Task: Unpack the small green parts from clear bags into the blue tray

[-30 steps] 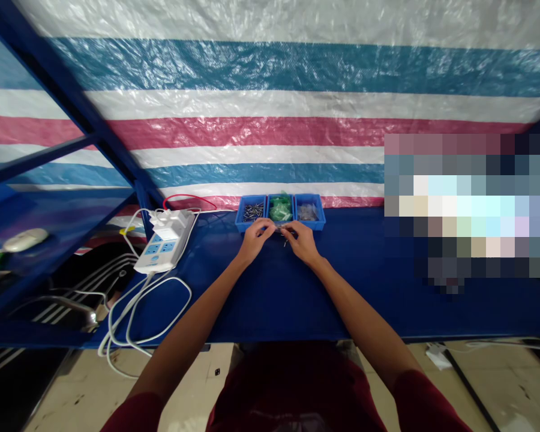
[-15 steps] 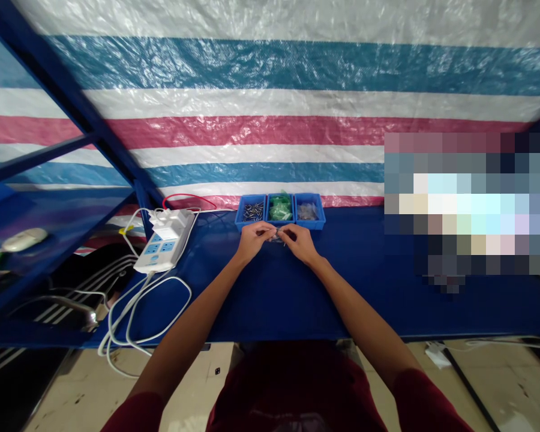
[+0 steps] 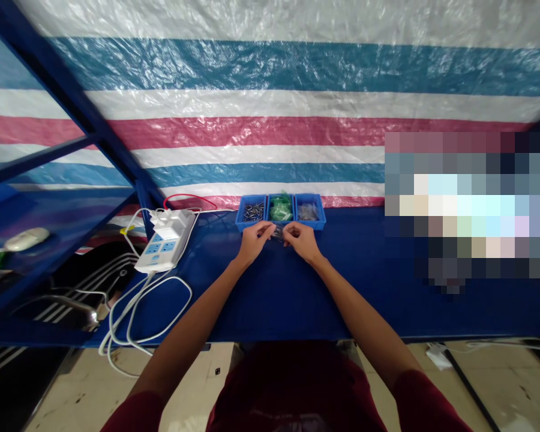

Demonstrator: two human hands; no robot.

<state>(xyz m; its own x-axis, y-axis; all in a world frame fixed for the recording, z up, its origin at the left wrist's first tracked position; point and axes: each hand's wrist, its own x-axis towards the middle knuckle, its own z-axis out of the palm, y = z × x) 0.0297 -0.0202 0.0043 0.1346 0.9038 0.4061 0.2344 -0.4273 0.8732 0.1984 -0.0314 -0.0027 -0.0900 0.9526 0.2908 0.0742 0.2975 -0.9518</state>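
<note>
Between my hands is a small clear plastic bag (image 3: 278,233) with dark bits visible in it. My left hand (image 3: 255,239) pinches its left side with thumb and fingers. On its right side my right hand (image 3: 300,240) is closed in a pinch. Just beyond my hands stand three blue bins in a row. The left bin (image 3: 240,219) holds many metal screws, the middle bin (image 3: 281,225) green plastic bags, and the right bin (image 3: 319,224) clear plastic packets.
A white power strip (image 3: 155,261) with plugs lies to the left on the blue table (image 3: 279,300). White cables (image 3: 130,312) loop over the front edge. A pixelated area covers the right side. A striped sheet (image 3: 261,132) hangs behind.
My hands have moved slightly apart, with the right one shifting a little right. More of the clear bag shows between them.
</note>
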